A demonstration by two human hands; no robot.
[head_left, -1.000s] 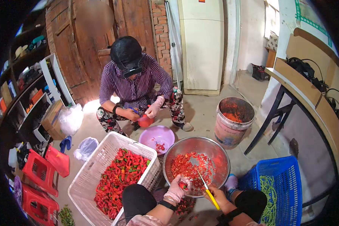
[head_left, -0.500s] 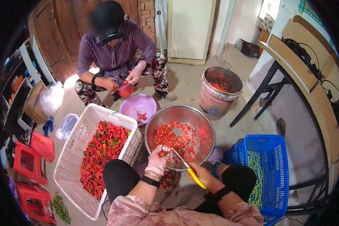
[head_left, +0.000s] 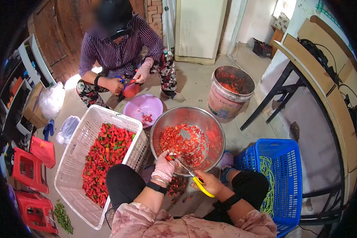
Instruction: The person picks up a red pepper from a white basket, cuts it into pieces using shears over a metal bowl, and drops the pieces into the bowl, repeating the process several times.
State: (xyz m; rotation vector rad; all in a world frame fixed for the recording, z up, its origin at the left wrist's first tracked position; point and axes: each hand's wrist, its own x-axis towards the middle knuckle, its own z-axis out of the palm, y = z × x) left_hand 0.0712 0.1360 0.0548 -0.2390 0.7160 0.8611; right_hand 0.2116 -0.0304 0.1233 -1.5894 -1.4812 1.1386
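Note:
My left hand (head_left: 165, 166), in a pale pink glove, is closed on a red chili pepper (head_left: 170, 158) over the near rim of a steel bowl (head_left: 219, 137). Bare, my right hand (head_left: 208, 181) grips yellow-handled scissors (head_left: 198, 183), whose blades point up and left toward the pepper. Chopped red pepper (head_left: 182, 139) lies spread across the bowl's bottom. To the left stands a white plastic crate (head_left: 73, 176) with many whole red and some green peppers (head_left: 105, 162). Dark red pepper pieces (head_left: 178, 185) lie on the floor below my hands.
Opposite me a person (head_left: 119, 47) sits cutting with scissors near a pink-purple basin (head_left: 156, 105). A red-stained bucket (head_left: 222, 101) stands behind the bowl. On my right is a blue crate (head_left: 289, 178) with long green beans (head_left: 267, 182); red stools (head_left: 29, 170) stand far left.
The scissors and my right hand have shifted slightly left, bringing the blades nearer the pepper. The whole scene has moved slightly in view. My left hand still holds the pepper.

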